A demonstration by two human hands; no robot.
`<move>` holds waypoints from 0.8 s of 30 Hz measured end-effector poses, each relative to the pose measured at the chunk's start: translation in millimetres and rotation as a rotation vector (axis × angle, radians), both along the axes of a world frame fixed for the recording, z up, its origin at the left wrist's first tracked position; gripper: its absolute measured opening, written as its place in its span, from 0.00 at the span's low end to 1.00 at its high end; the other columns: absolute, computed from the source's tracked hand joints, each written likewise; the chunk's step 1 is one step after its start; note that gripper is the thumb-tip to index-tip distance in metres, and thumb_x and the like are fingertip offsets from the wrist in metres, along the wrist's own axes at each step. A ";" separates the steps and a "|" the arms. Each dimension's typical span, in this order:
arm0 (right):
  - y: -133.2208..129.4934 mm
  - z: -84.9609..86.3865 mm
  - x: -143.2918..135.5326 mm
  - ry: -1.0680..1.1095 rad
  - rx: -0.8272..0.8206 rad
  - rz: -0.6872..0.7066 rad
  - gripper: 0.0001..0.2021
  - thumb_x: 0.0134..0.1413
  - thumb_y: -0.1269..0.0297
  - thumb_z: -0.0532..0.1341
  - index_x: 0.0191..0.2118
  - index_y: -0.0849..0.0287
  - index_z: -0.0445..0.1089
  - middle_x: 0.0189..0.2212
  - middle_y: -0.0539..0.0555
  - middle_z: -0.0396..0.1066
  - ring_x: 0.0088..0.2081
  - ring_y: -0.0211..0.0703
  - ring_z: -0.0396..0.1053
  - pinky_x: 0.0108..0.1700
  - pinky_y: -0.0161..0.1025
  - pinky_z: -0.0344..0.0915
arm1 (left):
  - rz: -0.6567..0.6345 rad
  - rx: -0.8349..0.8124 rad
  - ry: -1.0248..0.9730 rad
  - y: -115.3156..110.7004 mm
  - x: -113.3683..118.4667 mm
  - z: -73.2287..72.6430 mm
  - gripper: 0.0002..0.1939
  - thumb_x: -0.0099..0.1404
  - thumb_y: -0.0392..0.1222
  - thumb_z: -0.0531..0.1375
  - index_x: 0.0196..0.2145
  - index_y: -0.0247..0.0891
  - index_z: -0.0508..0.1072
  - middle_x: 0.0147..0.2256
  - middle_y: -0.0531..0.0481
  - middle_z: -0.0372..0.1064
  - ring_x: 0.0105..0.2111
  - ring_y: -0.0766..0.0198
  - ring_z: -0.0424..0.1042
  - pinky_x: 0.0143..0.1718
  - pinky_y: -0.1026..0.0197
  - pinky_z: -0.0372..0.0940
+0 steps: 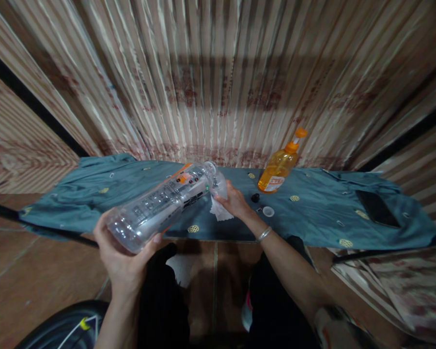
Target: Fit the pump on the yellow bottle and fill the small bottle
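A large clear plastic bottle [162, 206] with an orange and white label lies slanted in the air above the cloth, its uncapped mouth pointing up and to the right. My left hand [125, 259] is closed around its base. Near the bottle's neck, my right hand [235, 199] grips a white tissue [221, 211], which is pressed to the bottle's shoulder and hangs down below the fingers. Some of the right fingertips are hidden behind the tissue and bottle. The bottle looks see-through, with no clear liquid level showing.
A blue-green patterned cloth [312, 213] covers the narrow table. On it stand a pump bottle of orange liquid [279, 167], a small black cap [255, 197], a white cap [268, 211] and a dark phone [377, 208]. A striped curtain [210, 72] hangs behind.
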State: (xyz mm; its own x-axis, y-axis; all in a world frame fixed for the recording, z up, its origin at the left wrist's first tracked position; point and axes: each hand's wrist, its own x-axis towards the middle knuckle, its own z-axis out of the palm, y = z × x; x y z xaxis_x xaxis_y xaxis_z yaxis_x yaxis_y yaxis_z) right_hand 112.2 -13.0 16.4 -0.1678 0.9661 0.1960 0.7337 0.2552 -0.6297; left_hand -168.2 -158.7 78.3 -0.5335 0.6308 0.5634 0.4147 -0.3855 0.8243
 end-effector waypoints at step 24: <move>-0.1 5.6 -3.0 -0.012 -0.043 -0.047 0.28 0.67 0.65 0.69 0.68 0.60 0.64 0.55 0.64 0.81 0.57 0.61 0.81 0.59 0.49 0.75 | -0.067 -0.034 -0.046 6.3 -1.3 -12.6 0.49 0.43 0.53 0.81 0.61 0.46 0.70 0.60 0.38 0.70 0.63 0.36 0.72 0.69 0.35 0.65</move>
